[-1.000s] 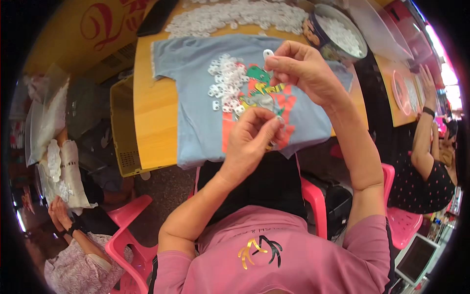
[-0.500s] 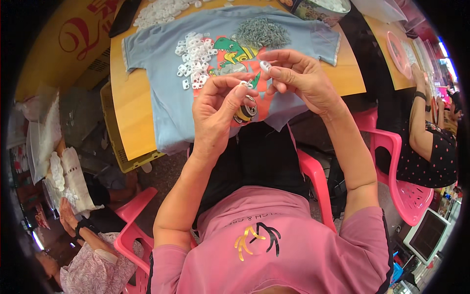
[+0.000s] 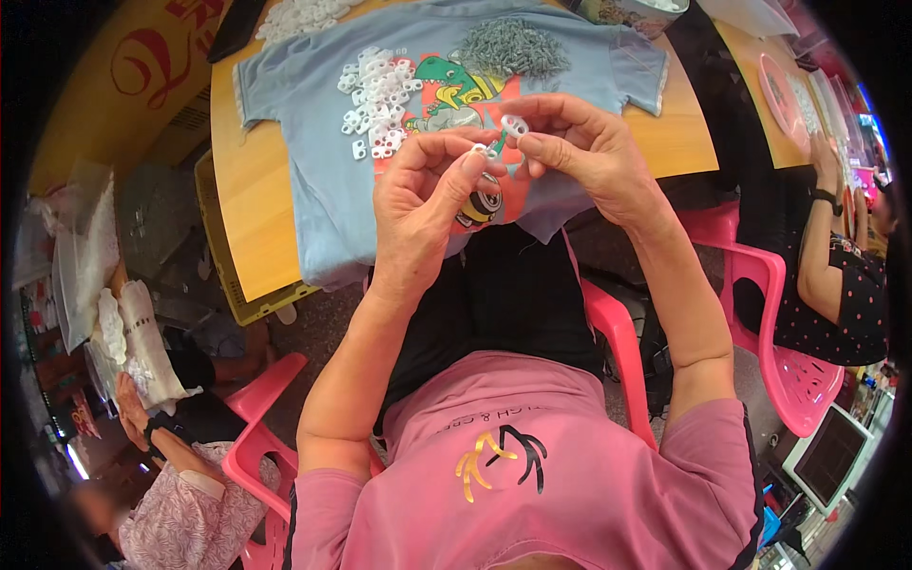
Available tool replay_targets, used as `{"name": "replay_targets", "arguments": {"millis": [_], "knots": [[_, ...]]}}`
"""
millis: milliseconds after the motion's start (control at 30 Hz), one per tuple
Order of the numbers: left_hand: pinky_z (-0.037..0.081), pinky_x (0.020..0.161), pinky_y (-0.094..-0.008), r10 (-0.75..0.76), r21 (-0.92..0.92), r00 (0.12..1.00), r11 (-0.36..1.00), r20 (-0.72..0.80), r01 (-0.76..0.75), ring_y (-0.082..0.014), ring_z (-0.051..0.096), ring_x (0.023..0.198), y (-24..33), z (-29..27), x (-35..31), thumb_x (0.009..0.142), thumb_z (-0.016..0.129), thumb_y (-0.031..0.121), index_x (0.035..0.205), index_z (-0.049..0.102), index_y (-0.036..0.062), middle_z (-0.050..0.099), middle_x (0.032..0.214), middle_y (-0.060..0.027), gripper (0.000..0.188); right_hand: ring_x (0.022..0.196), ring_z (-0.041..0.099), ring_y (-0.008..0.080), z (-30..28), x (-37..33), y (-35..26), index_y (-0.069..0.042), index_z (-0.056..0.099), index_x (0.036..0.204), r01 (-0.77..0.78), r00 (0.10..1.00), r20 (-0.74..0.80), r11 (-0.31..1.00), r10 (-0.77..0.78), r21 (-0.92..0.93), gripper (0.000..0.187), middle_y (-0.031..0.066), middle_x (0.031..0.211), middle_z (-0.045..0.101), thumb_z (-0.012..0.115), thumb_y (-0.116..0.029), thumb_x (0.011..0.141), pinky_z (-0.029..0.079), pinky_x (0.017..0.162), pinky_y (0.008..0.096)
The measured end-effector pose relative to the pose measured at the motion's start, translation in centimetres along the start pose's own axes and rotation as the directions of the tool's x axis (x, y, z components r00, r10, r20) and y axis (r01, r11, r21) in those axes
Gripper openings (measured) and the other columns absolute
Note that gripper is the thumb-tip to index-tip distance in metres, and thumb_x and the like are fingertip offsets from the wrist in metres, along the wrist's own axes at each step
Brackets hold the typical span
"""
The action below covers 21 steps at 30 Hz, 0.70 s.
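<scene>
Between the thumb and fingertips of my left hand is a small white plastic piece, partly hidden, with a thin pin-like bit at its top. My right hand pinches an oval white plastic piece with holes just above and right of it. The two pieces are close; whether they touch, I cannot tell. Both hands are over a grey-blue T-shirt with a dinosaur print, spread on the table. A heap of white two-holed pieces lies on it beyond my left hand, and a pile of small grey pin-like parts beyond my right.
The shirt covers much of the yellow-brown table. More white parts lie at its far left, and a round tin stands far right. A yellow crate is below the left edge. Co-workers sit on both sides, near pink chairs.
My right hand has turned the oval white piece so its holes show, and brought it slightly nearer the left hand's piece. My left hand keeps its pinch.
</scene>
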<state>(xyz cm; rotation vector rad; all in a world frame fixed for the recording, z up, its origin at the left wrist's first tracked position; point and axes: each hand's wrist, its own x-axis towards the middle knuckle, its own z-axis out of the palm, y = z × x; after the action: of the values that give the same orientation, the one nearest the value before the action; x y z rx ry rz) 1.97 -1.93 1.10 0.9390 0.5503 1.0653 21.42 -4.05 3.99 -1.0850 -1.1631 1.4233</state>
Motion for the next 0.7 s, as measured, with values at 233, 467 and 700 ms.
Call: {"name": "replay_targets", "arguments": {"millis": [233, 467, 700], "knots": [[0.050, 0.068, -0.0231, -0.085, 0.056, 0.995, 0.994, -0.057, 0.089, -0.0093, 0.062, 0.073, 0.4, 0.3, 0.1, 0.094, 0.063, 0.012, 0.101, 0.056, -0.0002, 0.066, 0.083, -0.0054, 0.016, 0.077, 0.058, 0.0083, 0.8, 0.0, 0.1, 0.001, 0.060, 0.121, 0.050, 0.998, -0.038, 0.999, -0.049, 0.021, 0.033, 0.0062, 0.101, 0.065, 0.066, -0.007, 0.090, 0.049, 0.074, 0.0226], [0.050, 0.063, -0.0238, -0.132, 0.042, 0.990, 0.990, -0.048, 0.134, -0.0091, 0.059, 0.070, 0.8, 0.4, 0.2, 0.093, 0.062, 0.010, 0.099, 0.056, -0.0007, 0.065, 0.087, -0.0071, 0.014, 0.083, 0.060, 0.0089, 1.1, -0.2, 0.1, 0.001, 0.059, 0.122, 0.066, 0.997, -0.024, 0.995, -0.068, -0.077, 0.031, 0.0088, 0.112, 0.065, 0.064, -0.005, 0.091, 0.050, 0.076, 0.0231], [0.049, 0.062, -0.0236, -0.153, 0.047, 0.986, 0.987, -0.061, 0.156, -0.0091, 0.059, 0.068, 1.1, 0.5, 0.2, 0.092, 0.063, 0.009, 0.098, 0.056, -0.0012, 0.063, 0.084, -0.0057, 0.014, 0.090, 0.058, 0.0083, 1.1, -0.2, 0.6, 0.001, 0.058, 0.122, 0.163, 0.985, -0.011, 0.962, -0.170, -0.221, 0.030, 0.0088, 0.124, 0.063, 0.061, -0.002, 0.092, 0.050, 0.078, 0.0238]]}}
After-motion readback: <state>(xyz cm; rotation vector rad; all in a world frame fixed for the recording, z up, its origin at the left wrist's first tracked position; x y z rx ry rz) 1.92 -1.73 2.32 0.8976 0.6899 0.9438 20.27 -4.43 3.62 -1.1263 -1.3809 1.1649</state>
